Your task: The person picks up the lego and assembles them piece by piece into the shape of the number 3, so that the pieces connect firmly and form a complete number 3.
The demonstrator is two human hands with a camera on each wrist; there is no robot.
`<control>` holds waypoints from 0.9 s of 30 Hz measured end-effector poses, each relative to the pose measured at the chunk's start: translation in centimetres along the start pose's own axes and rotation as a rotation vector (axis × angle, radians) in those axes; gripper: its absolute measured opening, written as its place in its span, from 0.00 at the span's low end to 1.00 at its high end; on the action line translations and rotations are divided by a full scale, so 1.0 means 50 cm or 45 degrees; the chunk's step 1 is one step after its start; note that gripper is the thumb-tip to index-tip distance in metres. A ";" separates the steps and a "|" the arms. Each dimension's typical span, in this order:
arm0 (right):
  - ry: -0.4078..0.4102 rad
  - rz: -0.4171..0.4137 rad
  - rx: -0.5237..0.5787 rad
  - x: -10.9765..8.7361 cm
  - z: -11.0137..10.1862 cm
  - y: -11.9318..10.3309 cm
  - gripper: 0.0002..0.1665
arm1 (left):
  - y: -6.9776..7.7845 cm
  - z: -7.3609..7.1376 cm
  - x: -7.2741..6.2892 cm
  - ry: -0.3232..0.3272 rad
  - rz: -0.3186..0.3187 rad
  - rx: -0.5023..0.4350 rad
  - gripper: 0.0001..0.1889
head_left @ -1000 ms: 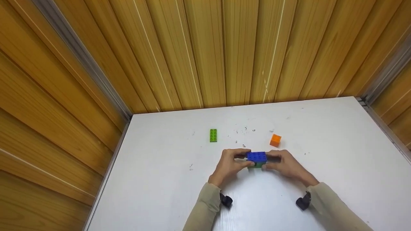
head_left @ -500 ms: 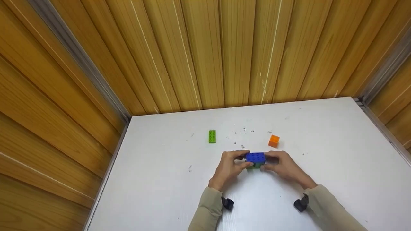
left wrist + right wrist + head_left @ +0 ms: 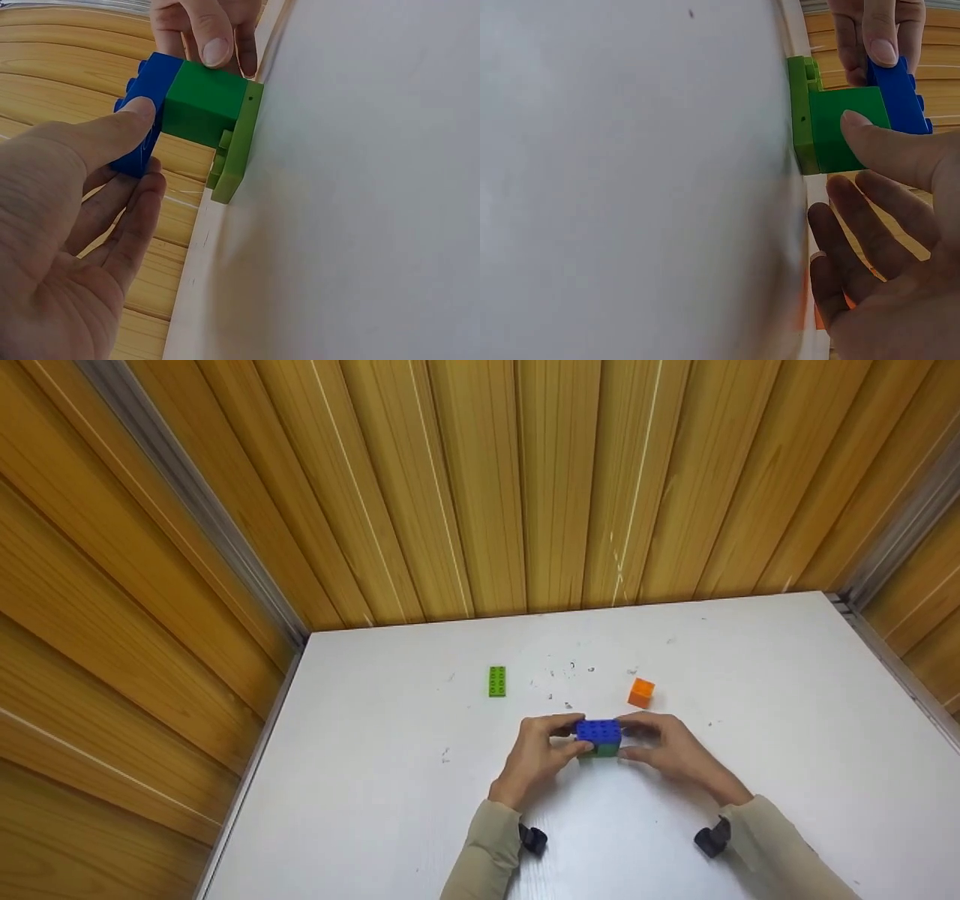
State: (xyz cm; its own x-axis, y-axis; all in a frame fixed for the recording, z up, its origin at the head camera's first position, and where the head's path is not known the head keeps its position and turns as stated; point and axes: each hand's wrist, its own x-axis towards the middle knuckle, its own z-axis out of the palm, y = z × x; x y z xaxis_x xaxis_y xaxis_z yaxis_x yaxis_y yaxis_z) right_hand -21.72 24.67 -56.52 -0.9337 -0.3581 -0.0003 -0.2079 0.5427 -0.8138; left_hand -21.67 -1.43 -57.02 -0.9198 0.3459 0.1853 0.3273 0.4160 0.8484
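A small stack of toy building bricks stands on the white table: a blue brick [image 3: 599,730] on top, a green brick [image 3: 202,103] under it, and a flat lime-green plate [image 3: 241,146] at the bottom. The blue brick overhangs to the left. My left hand [image 3: 534,754] pinches that overhanging end between thumb and fingers. My right hand [image 3: 667,746] is at the stack's right side, thumb and fingers parted loosely around it. In the right wrist view its thumb overlaps the green brick, while the fingers are spread apart from the stack.
Farther back on the white table [image 3: 360,795] lie a lime-green plate [image 3: 497,681], left of the stack, and an orange brick [image 3: 641,693], behind the right hand. Wood-patterned walls [image 3: 480,487] enclose the table at the back and sides.
My right thumb has drawn slightly away from the green brick, loosening that hand's hold. The left hand and the stack stay in place; the head view shifts a little.
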 end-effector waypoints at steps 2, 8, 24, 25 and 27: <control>0.010 -0.004 -0.009 -0.002 -0.005 0.003 0.29 | 0.000 -0.002 0.000 -0.003 -0.019 -0.007 0.24; 0.060 0.003 -0.019 0.000 -0.023 0.011 0.29 | 0.000 -0.007 0.001 0.011 -0.047 -0.005 0.25; 0.206 0.151 -0.021 -0.005 -0.062 0.024 0.33 | 0.010 -0.001 -0.005 -0.014 -0.068 -0.019 0.26; 0.209 0.169 -0.016 -0.003 -0.062 0.024 0.33 | 0.010 -0.001 -0.005 -0.018 -0.070 -0.017 0.26; 0.223 0.194 -0.014 -0.001 -0.063 0.023 0.35 | 0.011 -0.002 -0.005 -0.020 -0.066 -0.016 0.26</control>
State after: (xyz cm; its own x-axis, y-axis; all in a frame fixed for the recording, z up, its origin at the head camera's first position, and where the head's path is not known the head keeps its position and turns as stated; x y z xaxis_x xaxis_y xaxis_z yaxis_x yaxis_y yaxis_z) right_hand -22.84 27.67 -55.62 -0.9908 -0.1340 -0.0211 -0.0626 0.5892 -0.8056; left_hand -21.29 -1.37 -56.56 -0.9320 0.3372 0.1331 0.2763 0.4230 0.8630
